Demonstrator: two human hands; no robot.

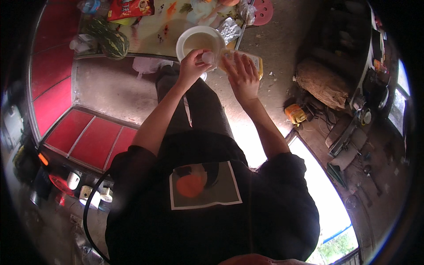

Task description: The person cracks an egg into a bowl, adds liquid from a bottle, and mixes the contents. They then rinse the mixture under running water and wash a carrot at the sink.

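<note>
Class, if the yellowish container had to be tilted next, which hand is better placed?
Probably the right hand: its fingers lie spread across the yellowish container. The left hand holds a small whitish round piece by the white bowl.

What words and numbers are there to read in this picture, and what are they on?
Red bag: big pale lettering, which I won't copy out.
Yellow-edged package under the right hand: its print is too small and blurred to read.
Black shirt: a picture with an orange circle; no readable words.
Elsewhere, I can't make out any writing.
</note>
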